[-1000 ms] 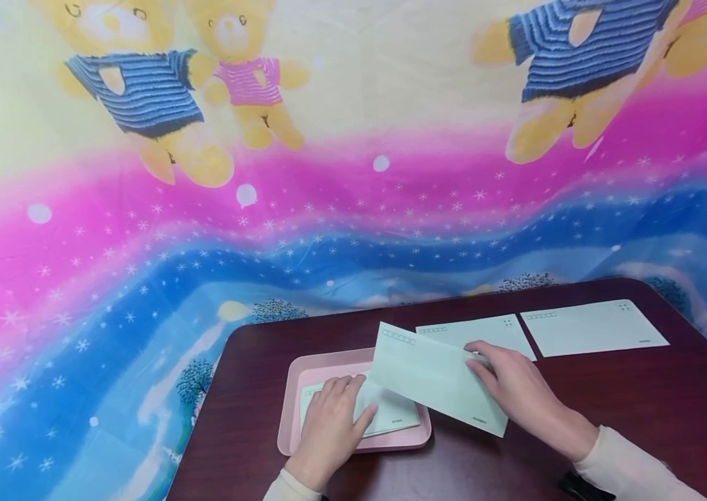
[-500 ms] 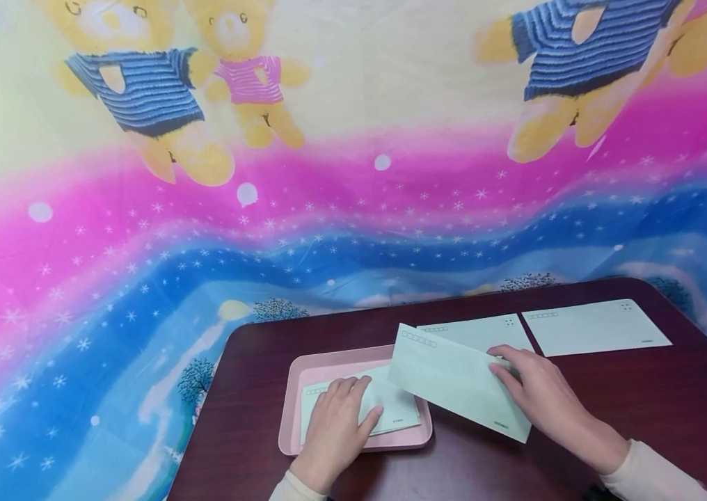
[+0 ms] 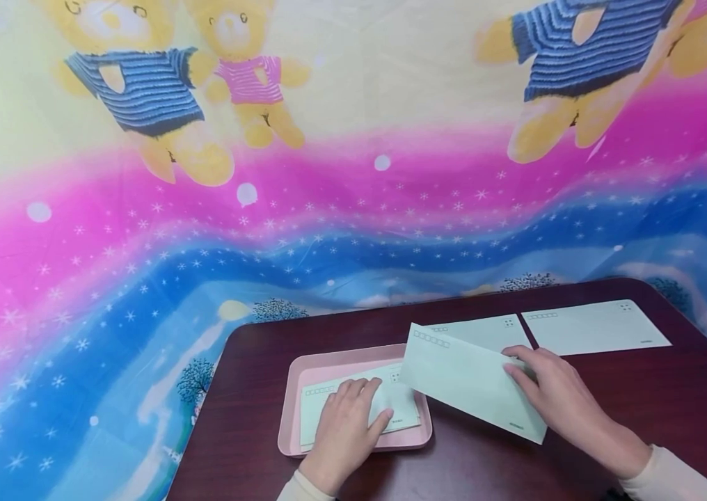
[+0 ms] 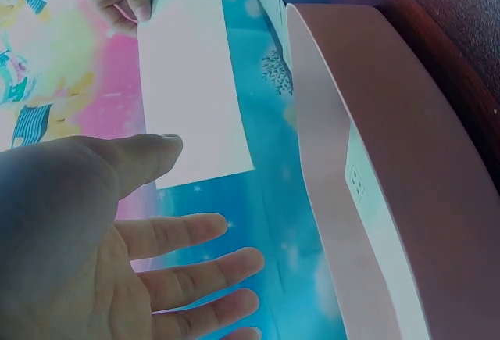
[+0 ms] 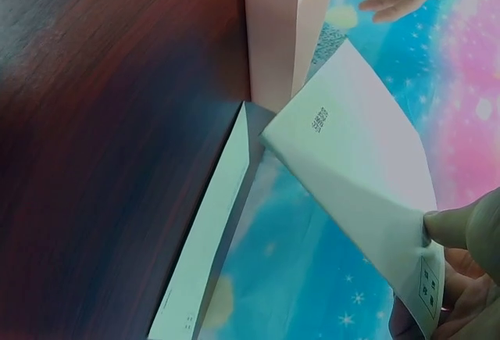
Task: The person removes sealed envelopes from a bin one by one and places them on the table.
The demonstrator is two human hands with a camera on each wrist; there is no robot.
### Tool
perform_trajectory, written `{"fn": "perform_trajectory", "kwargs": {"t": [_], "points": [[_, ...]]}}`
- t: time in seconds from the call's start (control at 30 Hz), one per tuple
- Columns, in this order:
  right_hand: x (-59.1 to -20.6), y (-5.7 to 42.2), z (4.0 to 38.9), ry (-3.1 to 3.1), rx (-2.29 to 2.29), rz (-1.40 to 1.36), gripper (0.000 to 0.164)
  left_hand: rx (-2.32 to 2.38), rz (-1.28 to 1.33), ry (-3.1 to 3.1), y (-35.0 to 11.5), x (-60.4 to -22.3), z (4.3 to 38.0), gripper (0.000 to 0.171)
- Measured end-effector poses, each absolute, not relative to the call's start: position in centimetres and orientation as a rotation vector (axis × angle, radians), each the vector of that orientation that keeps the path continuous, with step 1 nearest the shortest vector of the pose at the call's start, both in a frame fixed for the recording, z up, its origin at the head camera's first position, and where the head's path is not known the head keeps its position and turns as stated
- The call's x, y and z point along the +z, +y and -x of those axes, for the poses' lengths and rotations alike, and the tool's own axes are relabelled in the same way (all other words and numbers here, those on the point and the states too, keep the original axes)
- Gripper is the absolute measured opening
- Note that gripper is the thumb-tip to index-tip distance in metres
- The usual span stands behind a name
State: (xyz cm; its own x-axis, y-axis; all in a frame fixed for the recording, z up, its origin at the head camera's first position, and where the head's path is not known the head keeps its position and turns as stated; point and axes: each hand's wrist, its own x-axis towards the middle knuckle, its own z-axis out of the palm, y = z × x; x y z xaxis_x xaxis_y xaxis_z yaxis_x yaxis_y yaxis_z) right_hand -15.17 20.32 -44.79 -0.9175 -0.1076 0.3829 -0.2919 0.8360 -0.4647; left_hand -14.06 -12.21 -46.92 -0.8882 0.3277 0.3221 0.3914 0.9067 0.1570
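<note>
My right hand pinches a pale green envelope near its right end, thumb on one face. The envelope hangs tilted in the air, its left corner just over the right side of a pink tray. Inside the tray lie more envelopes, stacked slightly askew. My left hand hovers over that stack, and its wrist view shows the fingers spread and relaxed, holding nothing. In the right wrist view, the held envelope bends a little where the thumb presses it.
Two envelopes lie side by side along the far edge of the dark wooden table: one partly behind the held envelope, the other to its right. A printed cloth with teddy bears hangs behind the table.
My right hand has moved to the right with the envelope, away from the tray's middle. The left hand has shifted slightly right over the stack.
</note>
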Motion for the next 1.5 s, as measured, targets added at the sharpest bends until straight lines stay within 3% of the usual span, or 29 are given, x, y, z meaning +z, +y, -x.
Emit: {"fn": "perform_trajectory", "kwargs": {"t": [1.03, 1.5], "points": [[-46.9, 25.2, 14.2, -2.717, 0.671, -0.246, 0.02, -0.267, 0.595, -2.777, -11.1, -46.8, 13.7, 0.046], [-49.0, 27.9, 15.4, -2.792, 0.606, -0.307, 0.017, -0.23, 0.63, -2.787, -10.1, -47.2, 13.6, 0.048]]}}
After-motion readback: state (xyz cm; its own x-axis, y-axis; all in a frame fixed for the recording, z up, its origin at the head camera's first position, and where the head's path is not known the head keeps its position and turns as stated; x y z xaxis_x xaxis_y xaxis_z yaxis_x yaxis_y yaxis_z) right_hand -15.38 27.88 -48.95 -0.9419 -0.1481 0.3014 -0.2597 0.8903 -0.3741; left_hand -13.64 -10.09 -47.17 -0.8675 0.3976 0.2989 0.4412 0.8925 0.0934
